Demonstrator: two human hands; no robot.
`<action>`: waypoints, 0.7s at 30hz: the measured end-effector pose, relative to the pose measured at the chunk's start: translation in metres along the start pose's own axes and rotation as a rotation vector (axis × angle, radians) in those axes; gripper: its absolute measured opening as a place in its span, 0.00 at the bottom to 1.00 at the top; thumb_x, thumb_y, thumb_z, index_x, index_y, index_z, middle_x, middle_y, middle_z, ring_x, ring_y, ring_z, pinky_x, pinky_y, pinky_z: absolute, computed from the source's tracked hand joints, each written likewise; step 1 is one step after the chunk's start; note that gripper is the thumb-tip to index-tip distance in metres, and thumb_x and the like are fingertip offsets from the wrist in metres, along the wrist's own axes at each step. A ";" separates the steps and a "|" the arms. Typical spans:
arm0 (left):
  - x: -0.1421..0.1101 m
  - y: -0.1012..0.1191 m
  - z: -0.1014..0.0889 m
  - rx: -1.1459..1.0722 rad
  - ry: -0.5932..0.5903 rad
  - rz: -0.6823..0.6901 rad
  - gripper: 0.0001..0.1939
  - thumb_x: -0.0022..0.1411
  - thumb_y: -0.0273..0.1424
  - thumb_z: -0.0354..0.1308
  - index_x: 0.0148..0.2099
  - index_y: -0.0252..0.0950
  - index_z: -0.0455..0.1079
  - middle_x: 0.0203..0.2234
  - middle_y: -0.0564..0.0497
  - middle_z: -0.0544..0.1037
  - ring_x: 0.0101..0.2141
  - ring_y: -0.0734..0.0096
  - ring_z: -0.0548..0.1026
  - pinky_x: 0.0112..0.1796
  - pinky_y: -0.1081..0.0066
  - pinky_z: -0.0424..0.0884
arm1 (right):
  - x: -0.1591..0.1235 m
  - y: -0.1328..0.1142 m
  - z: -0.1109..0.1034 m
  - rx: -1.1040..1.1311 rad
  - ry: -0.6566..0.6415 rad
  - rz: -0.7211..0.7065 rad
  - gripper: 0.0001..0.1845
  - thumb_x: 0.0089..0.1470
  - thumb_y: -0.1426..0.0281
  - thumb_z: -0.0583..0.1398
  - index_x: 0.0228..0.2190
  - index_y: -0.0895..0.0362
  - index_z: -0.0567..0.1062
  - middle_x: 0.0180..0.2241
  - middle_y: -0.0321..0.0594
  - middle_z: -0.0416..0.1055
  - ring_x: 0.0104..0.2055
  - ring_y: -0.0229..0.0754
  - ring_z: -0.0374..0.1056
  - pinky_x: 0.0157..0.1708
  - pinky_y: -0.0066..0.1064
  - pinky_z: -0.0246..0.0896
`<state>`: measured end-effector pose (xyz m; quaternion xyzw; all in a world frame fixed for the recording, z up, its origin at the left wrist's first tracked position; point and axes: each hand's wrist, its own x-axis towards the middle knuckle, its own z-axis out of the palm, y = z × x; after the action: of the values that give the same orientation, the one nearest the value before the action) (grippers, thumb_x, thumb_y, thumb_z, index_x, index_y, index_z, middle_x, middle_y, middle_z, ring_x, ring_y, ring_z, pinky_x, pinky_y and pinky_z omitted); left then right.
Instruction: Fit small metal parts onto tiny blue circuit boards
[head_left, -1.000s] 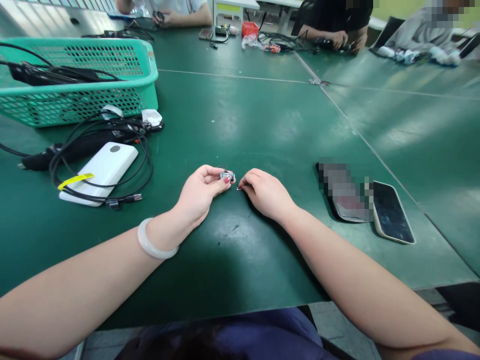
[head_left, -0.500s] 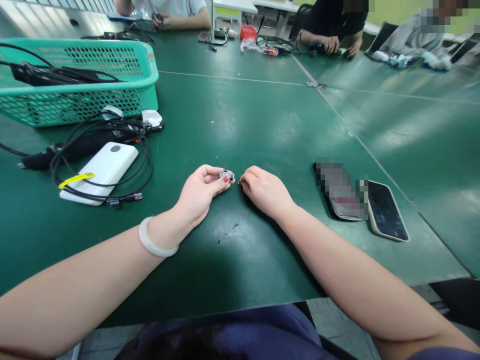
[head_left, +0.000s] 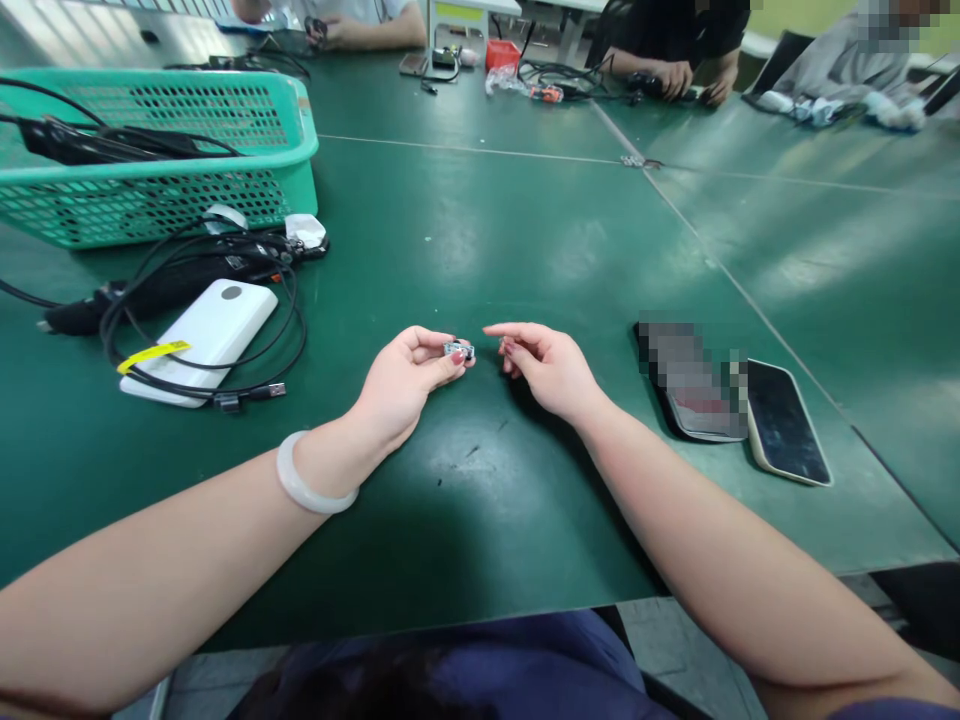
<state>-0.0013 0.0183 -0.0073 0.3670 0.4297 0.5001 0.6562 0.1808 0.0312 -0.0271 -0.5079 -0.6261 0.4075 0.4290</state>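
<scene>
My left hand [head_left: 405,375], a pale bangle [head_left: 309,478] on its wrist, pinches a small electronic part [head_left: 459,350] between thumb and fingers. The part is silvery with dark bits; its exact kind is too small to tell. Just to the right, apart from it, is my right hand [head_left: 551,368]. Its index finger points out toward the part, while the thumb presses against the other curled fingers. Whatever they hold, if anything, is too small to make out. Both hands are low over the green table [head_left: 480,540].
At left, a green basket [head_left: 187,175] holds black cabled devices. Before it lie a black handheld tool [head_left: 172,270], a white power bank [head_left: 217,325] and a USB cable [head_left: 274,391]. Two phones, one dark [head_left: 786,420] and one blurred [head_left: 690,385], lie right. Other people sit across the table.
My right hand has drawn back slightly to the right and its index finger has straightened out. My left hand keeps the small part. The view has shifted a little.
</scene>
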 end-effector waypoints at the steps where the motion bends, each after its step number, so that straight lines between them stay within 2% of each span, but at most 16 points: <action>1: 0.000 0.000 0.000 0.001 -0.002 0.003 0.14 0.46 0.23 0.69 0.34 0.32 0.66 0.29 0.50 0.80 0.33 0.72 0.78 0.39 0.70 0.71 | 0.000 -0.001 0.000 -0.003 0.006 0.006 0.12 0.54 0.73 0.55 0.37 0.56 0.77 0.25 0.32 0.68 0.24 0.30 0.64 0.28 0.26 0.64; 6: 0.001 -0.002 -0.002 0.007 -0.018 0.000 0.15 0.46 0.25 0.70 0.34 0.33 0.67 0.30 0.49 0.80 0.34 0.71 0.78 0.40 0.68 0.71 | 0.000 -0.005 0.000 0.201 0.031 0.134 0.06 0.49 0.72 0.61 0.32 0.59 0.76 0.23 0.32 0.72 0.22 0.31 0.67 0.26 0.26 0.66; 11: 0.000 -0.002 -0.001 0.036 -0.038 -0.006 0.15 0.44 0.24 0.70 0.33 0.32 0.67 0.32 0.48 0.81 0.35 0.72 0.78 0.47 0.63 0.70 | -0.002 -0.010 0.000 0.263 0.063 0.206 0.12 0.43 0.66 0.67 0.31 0.60 0.79 0.26 0.37 0.77 0.23 0.34 0.71 0.27 0.29 0.70; 14: 0.000 -0.002 -0.001 0.070 -0.060 -0.022 0.15 0.43 0.24 0.70 0.32 0.32 0.67 0.32 0.48 0.81 0.36 0.72 0.78 0.49 0.61 0.69 | -0.005 -0.013 0.001 0.237 0.078 0.180 0.12 0.44 0.66 0.67 0.32 0.59 0.81 0.24 0.37 0.77 0.22 0.35 0.71 0.27 0.30 0.71; 17: 0.001 -0.003 -0.001 0.080 -0.085 -0.025 0.16 0.43 0.24 0.71 0.32 0.32 0.67 0.32 0.49 0.81 0.36 0.71 0.79 0.49 0.61 0.70 | -0.008 -0.015 0.001 0.197 0.071 0.137 0.11 0.45 0.67 0.66 0.33 0.58 0.82 0.23 0.37 0.78 0.24 0.36 0.72 0.32 0.32 0.72; 21: 0.000 -0.003 -0.001 0.077 -0.113 -0.027 0.15 0.44 0.24 0.71 0.32 0.32 0.67 0.31 0.47 0.81 0.35 0.70 0.79 0.48 0.61 0.71 | -0.014 -0.020 0.003 0.141 0.079 0.071 0.08 0.45 0.67 0.66 0.32 0.55 0.82 0.29 0.37 0.80 0.31 0.40 0.76 0.39 0.34 0.72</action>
<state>-0.0015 0.0181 -0.0103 0.4138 0.4160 0.4526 0.6715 0.1735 0.0139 -0.0109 -0.5138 -0.5601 0.4453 0.4733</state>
